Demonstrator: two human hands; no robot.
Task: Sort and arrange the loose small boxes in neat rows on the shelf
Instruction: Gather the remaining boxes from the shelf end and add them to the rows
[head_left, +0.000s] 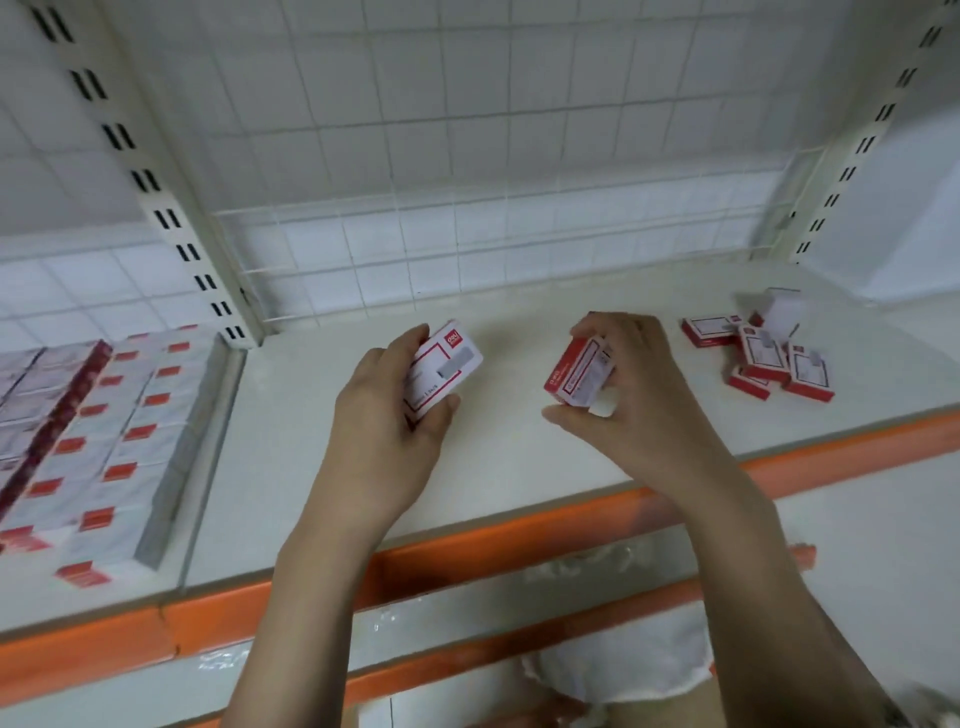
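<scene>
My left hand (387, 410) grips a small white box with red trim (447, 366), its printed face turned up, just above the white shelf (291, 467). My right hand (631, 395) pinches another red and white box (576, 376) from above, holding it tilted over the shelf's middle. A loose pile of several similar boxes (763, 353) lies at the far right of the shelf, some flat, one standing on end. On the neighbouring shelf at the left, several boxes (119, 431) stand in neat rows.
A wire grid back panel (467, 249) closes the shelf behind. Slotted uprights (171, 218) stand at both back corners. An orange strip (519, 525) runs along the front edge, with a lower shelf and white plastic wrapping (618, 660) beneath. A low glass divider (208, 441) separates the left section.
</scene>
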